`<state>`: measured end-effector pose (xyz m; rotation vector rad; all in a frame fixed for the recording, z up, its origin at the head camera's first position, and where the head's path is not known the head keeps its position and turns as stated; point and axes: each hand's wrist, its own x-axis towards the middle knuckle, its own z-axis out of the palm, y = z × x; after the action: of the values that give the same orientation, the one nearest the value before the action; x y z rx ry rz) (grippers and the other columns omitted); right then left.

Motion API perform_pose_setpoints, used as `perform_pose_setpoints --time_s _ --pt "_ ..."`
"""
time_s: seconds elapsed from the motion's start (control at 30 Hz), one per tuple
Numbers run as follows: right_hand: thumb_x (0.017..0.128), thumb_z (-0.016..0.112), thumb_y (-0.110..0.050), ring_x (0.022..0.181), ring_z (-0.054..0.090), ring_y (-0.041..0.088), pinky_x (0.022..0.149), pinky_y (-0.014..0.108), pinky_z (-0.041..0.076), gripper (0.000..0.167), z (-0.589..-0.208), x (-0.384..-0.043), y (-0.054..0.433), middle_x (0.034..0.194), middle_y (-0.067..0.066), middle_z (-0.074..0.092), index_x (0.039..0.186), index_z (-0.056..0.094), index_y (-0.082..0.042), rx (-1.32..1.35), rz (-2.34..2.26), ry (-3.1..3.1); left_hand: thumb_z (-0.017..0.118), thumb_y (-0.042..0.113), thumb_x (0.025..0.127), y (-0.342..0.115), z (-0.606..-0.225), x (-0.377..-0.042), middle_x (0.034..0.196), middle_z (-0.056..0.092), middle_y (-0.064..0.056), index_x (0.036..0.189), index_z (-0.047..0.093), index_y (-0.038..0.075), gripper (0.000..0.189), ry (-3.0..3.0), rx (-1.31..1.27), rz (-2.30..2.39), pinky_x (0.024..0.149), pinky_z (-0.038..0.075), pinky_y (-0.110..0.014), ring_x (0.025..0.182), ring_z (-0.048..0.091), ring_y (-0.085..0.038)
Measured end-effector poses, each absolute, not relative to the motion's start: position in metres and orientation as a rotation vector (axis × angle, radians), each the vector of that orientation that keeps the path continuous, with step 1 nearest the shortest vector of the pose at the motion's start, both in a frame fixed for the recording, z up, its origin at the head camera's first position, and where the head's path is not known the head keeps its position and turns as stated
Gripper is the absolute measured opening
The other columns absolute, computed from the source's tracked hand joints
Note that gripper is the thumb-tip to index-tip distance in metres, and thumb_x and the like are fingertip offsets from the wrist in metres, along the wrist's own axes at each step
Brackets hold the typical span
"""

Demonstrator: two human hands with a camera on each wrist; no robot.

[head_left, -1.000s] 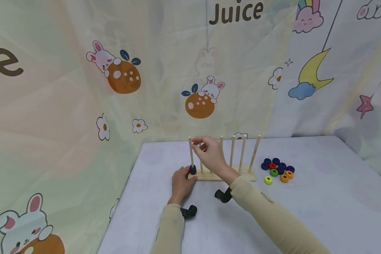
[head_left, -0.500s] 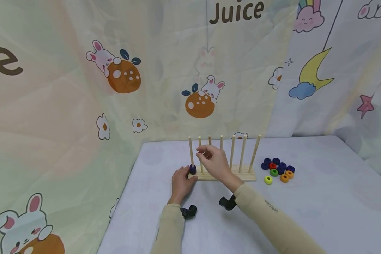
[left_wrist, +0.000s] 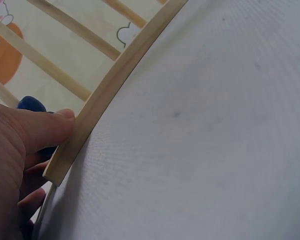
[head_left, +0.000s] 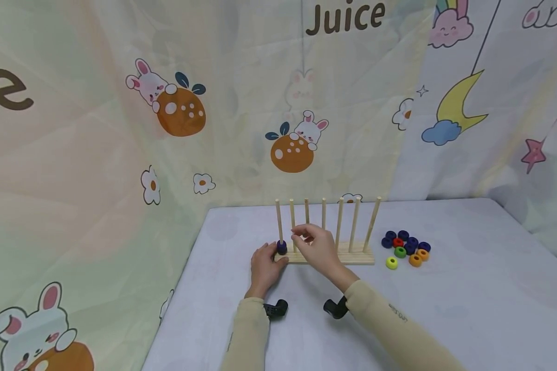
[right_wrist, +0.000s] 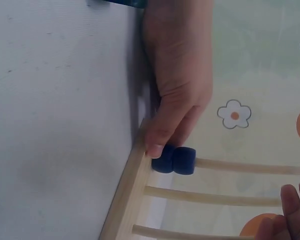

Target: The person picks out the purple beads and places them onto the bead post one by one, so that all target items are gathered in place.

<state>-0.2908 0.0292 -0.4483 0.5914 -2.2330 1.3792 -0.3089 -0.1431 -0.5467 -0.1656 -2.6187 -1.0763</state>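
Observation:
A wooden peg rack (head_left: 362, 256) with a row of upright pegs stands on the table. Two dark blue beads (right_wrist: 184, 160) are stacked at the foot of its leftmost peg. My left hand (head_left: 263, 269) grips that end of the base; in the left wrist view its thumb (left_wrist: 52, 127) presses the front edge, with the other fingers partly hidden behind. My right hand (head_left: 318, 250) hovers before the rack's left-middle pegs, fingers loosely bent. No bead shows in it; in the right wrist view only its fingers (right_wrist: 291, 205) appear at the edge.
Right of the rack lies a loose group of beads: several dark blue, a red bead (head_left: 397, 242), a green bead (head_left: 400, 252), a yellow bead (head_left: 392, 263) and two orange. The white-covered table (head_left: 464, 293) meets a printed cloth backdrop (head_left: 241, 103) behind the rack.
My right hand has come down and slightly right, away from the top of the leftmost peg. The left hand and the rack have stayed put.

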Motion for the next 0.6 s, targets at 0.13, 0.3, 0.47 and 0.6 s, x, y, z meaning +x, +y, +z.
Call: perform_pose_setpoints --time_s 0.13,0.3,0.47,0.6 --pt "0.087 0.071 -0.006 0.078 0.066 0.015 0.068 0.037 0.059 0.01 -0.454 -0.291 0.033 0.09 0.003 0.072 0.097 0.072 -0.005 0.582 1.345 -2.223 0.076 0.027 0.083 -0.143 -0.547 -0.309 0.129 0.064 -0.01 0.129 0.064 0.008 0.051 -2.624 -0.166 -1.073 0.116 0.024 -0.051 0.132 0.047 -0.034" --pt "0.086 0.071 -0.006 0.078 0.066 0.018 0.07 0.041 0.059 0.01 -0.459 -0.288 0.038 0.089 0.005 0.072 0.096 0.072 -0.003 0.544 1.369 -2.233 0.076 0.026 0.082 -0.143 -0.547 -0.309 0.128 0.065 -0.01 0.128 0.064 0.008 0.051 -2.62 -0.166 -1.069 0.115 0.025 -0.052 0.131 0.048 -0.034" --pt "0.087 0.071 -0.006 0.08 0.065 0.018 0.072 0.042 0.058 0.011 -0.469 -0.285 0.043 0.091 0.005 0.072 0.097 0.072 -0.003 0.48 1.433 -2.263 0.076 0.026 0.082 -0.143 -0.546 -0.309 0.128 0.064 -0.011 0.128 0.064 0.008 0.051 -2.624 -0.162 -1.063 0.115 0.025 -0.051 0.131 0.048 -0.034" --pt "0.087 0.072 -0.008 0.079 0.065 0.016 0.071 0.035 0.058 0.011 -0.479 -0.283 0.05 0.09 0.003 0.073 0.097 0.073 -0.005 0.426 1.436 -2.288 0.076 0.025 0.082 -0.142 -0.546 -0.309 0.127 0.065 -0.011 0.127 0.064 0.006 0.051 -2.614 -0.165 -1.059 0.114 0.026 -0.052 0.13 0.049 -0.034"
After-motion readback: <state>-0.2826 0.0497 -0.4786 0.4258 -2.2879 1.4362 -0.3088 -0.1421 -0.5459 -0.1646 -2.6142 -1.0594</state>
